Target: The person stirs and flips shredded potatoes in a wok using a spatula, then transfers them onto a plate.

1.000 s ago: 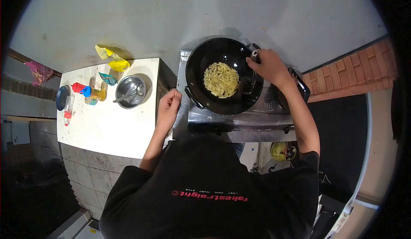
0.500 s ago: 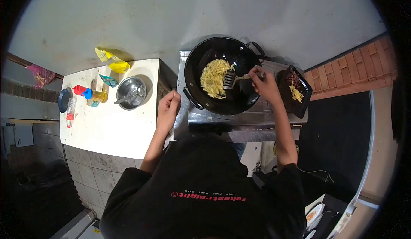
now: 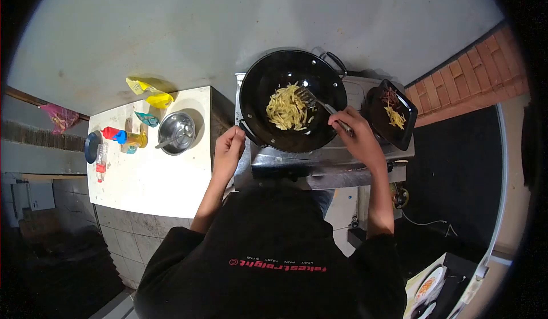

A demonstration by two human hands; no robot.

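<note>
A black wok [image 3: 331,127] sits on the stove, with pale yellow shredded strips, like cut potato [image 3: 283,110], heaped in its middle. My right hand [image 3: 355,129] is closed around the handle of a slotted metal spatula [image 3: 306,96]. The spatula's head rests against the upper right of the strips. My left hand [image 3: 231,143] is closed at the wok's near left loop handle [image 3: 251,134], its fingers against it.
Right of the wok, a black tray [image 3: 406,127] holds dark red and yellow strips. On the white table [image 3: 154,187] at left are a steel bowl [image 3: 171,126] with a spoon, several bottles, a yellow packet [image 3: 154,96] and a teal packet [image 3: 147,118]. A wall rises behind.
My left hand has moved right onto the wok's handle. My right hand has come lower and turned the spatula, its handle now slanting toward me. The strips are more bunched up.
</note>
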